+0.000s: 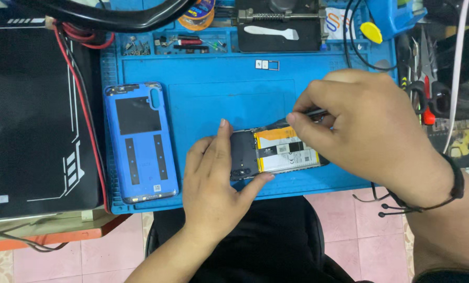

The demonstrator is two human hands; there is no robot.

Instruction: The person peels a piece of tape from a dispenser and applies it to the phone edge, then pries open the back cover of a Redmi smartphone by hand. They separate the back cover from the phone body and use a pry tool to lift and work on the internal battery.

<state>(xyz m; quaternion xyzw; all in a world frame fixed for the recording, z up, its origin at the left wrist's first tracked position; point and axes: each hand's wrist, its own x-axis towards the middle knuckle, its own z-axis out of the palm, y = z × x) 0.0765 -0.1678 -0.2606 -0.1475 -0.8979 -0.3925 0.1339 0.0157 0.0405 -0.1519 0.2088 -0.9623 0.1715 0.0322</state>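
On the blue work mat (219, 73) of the bench, head view: an opened phone (276, 152) lies back-up, battery showing, near the mat's front edge. Left hand (219, 178) pins its camera end, fingers clamped around the body; right hand (371, 131) pinches a thin metal tool (312, 112) over the phone's upper edge. The removed blue back cover (140, 141) lies well apart to the left.

left hand (213, 181): bare, no ring, no glove, short trimmed nails | left forearm: bare, no sleeve in view | right hand (371, 131): bare, no ring | right wrist: thin black cord bracelet (455, 183), loose knotted ends hanging | lap: black clothing (255, 246) below the hands
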